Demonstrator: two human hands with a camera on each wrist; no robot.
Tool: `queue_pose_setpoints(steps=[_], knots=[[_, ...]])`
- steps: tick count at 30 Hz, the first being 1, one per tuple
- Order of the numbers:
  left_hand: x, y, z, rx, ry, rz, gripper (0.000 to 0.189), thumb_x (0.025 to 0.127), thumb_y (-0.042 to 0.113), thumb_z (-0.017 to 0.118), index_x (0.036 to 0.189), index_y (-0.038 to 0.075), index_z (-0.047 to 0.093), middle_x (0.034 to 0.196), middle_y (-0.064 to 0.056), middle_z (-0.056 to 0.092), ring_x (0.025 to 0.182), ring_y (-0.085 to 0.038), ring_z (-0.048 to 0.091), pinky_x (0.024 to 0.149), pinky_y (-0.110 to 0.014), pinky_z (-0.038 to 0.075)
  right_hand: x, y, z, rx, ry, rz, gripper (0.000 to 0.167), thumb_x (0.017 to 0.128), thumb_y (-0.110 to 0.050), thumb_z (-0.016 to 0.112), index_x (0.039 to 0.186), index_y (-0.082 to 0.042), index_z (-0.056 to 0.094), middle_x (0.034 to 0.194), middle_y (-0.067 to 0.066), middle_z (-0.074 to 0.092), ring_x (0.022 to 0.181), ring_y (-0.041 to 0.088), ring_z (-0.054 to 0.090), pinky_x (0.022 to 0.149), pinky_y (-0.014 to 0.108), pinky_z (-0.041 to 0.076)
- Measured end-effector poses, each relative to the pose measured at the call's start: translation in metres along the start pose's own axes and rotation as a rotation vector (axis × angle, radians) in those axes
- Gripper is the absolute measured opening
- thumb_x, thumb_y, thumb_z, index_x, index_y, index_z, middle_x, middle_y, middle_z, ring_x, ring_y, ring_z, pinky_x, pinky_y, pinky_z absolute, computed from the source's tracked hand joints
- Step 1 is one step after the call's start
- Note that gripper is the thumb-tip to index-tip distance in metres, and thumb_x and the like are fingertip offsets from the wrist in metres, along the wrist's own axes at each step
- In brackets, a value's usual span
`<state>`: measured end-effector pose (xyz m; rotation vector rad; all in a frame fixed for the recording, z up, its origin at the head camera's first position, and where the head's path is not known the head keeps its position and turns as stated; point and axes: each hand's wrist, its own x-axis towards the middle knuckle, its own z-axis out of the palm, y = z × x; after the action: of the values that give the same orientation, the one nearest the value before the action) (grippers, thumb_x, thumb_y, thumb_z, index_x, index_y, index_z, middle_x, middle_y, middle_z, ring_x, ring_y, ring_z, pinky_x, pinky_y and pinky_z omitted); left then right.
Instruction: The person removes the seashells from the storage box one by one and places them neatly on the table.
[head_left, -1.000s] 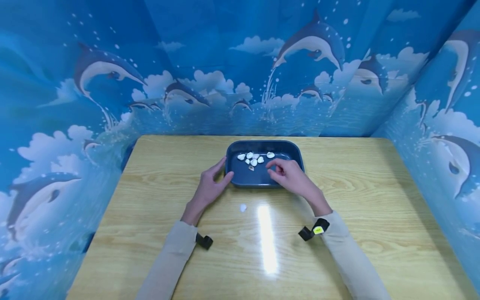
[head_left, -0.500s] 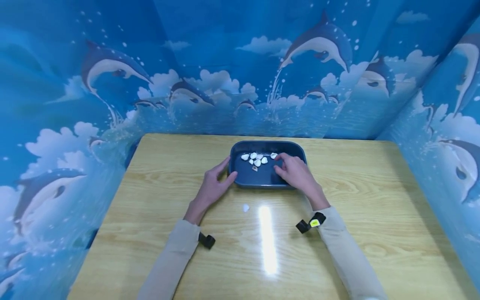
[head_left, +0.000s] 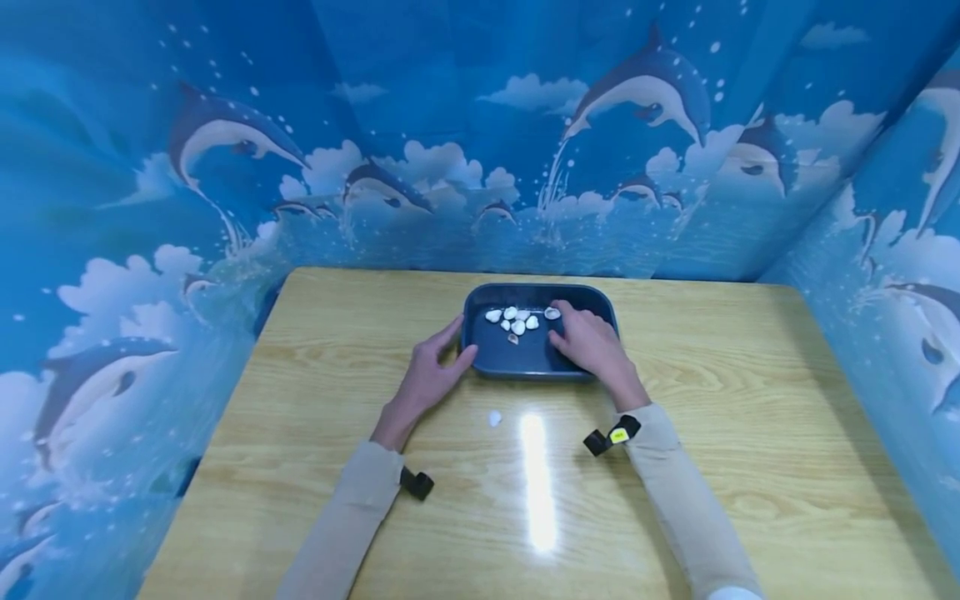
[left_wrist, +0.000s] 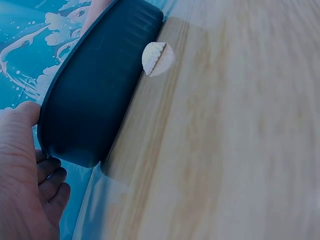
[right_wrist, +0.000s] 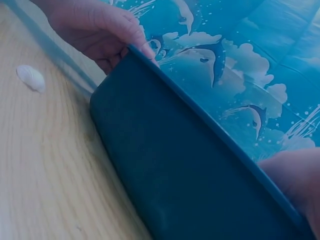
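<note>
A dark blue tray (head_left: pixel 525 367) stands at the back of the table with several white seashells (head_left: pixel 518 327) inside, mostly clustered left of its middle. My left hand (head_left: pixel 429 375) rests at the tray's front left corner, its thumb at the rim and its fingers along the outer side. Over the tray's right part, my right hand (head_left: pixel 596 343) reaches in. Its index finger touches or nearly touches a lone seashell (head_left: pixel 552 313), while the thumb stays apart from that shell. In the right wrist view, the tray wall hides most of the right hand and the shells.
One more white shell (head_left: pixel 495 418) lies on the wooden table (head_left: pixel 337 358) in front of the tray; the left wrist view shows this ridged shell (left_wrist: pixel 154 58) too. A dolphin-print curtain (head_left: pixel 450 167) rises behind the table and along its sides.
My right hand has moved farther into the tray, its index finger coming up to the lone shell. That shell now looks turned, showing a darker side. My left hand keeps its place at the corner.
</note>
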<state>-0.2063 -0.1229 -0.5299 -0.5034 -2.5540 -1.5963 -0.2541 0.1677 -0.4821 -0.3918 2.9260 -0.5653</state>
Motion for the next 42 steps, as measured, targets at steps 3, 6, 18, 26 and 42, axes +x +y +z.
queue_pose_setpoints(steps=[3, 6, 18, 26, 42], knots=[[0.0002, 0.0003, 0.0005, 0.002, -0.001, 0.002, 0.069, 0.104, 0.046, 0.063, 0.160, 0.014, 0.040, 0.163, -0.014, 0.043, 0.150, -0.021, 0.040, 0.123, -0.043, 0.036, 0.0003, 0.0006, 0.0016, -0.050, 0.005, -0.007, 0.055, 0.106, -0.023, 0.061, 0.155, -0.005, 0.045, 0.063, 0.003, 0.055, 0.054, 0.021, 0.052, 0.048, 0.033, 0.038], [0.0002, 0.0011, 0.0007, -0.002, 0.001, 0.005, 0.068, 0.104, 0.045, 0.064, 0.160, 0.013, 0.040, 0.163, -0.013, 0.043, 0.151, -0.022, 0.041, 0.124, -0.043, 0.036, 0.0008, 0.0014, 0.0032, -0.098, -0.010, -0.019, 0.053, 0.108, -0.021, 0.056, 0.156, -0.004, 0.043, 0.063, 0.003, 0.055, 0.057, 0.021, 0.053, 0.049, 0.034, 0.039], [-0.0005, 0.0015, 0.0021, -0.011, 0.020, -0.001, 0.067, 0.104, 0.043, 0.065, 0.159, 0.013, 0.042, 0.162, -0.008, 0.044, 0.150, -0.022, 0.042, 0.124, -0.042, 0.036, 0.0028, 0.0012, 0.0029, -0.142, -0.091, -0.017, 0.051, 0.108, -0.020, 0.054, 0.156, -0.004, 0.044, 0.074, 0.005, 0.062, 0.074, 0.024, 0.062, 0.062, 0.040, 0.053], [-0.0002, 0.0017, 0.0023, 0.000, 0.021, 0.020, 0.066, 0.104, 0.040, 0.065, 0.159, 0.012, 0.042, 0.161, -0.006, 0.045, 0.149, -0.023, 0.043, 0.123, -0.042, 0.037, 0.0006, 0.0016, 0.0023, -0.131, -0.067, -0.065, 0.036, 0.108, -0.019, 0.056, 0.141, -0.006, 0.064, 0.107, 0.013, 0.075, 0.099, 0.031, 0.070, 0.080, 0.049, 0.060], [0.0005, 0.0028, 0.0023, 0.002, 0.020, -0.002, 0.067, 0.104, 0.045, 0.064, 0.159, 0.014, 0.043, 0.162, -0.003, 0.045, 0.149, -0.016, 0.041, 0.124, -0.037, 0.036, 0.0019, 0.0035, 0.0038, -0.063, -0.054, -0.155, 0.033, 0.103, -0.019, 0.067, 0.136, -0.012, 0.069, 0.085, 0.002, 0.069, 0.064, 0.019, 0.049, 0.057, 0.033, 0.041]])
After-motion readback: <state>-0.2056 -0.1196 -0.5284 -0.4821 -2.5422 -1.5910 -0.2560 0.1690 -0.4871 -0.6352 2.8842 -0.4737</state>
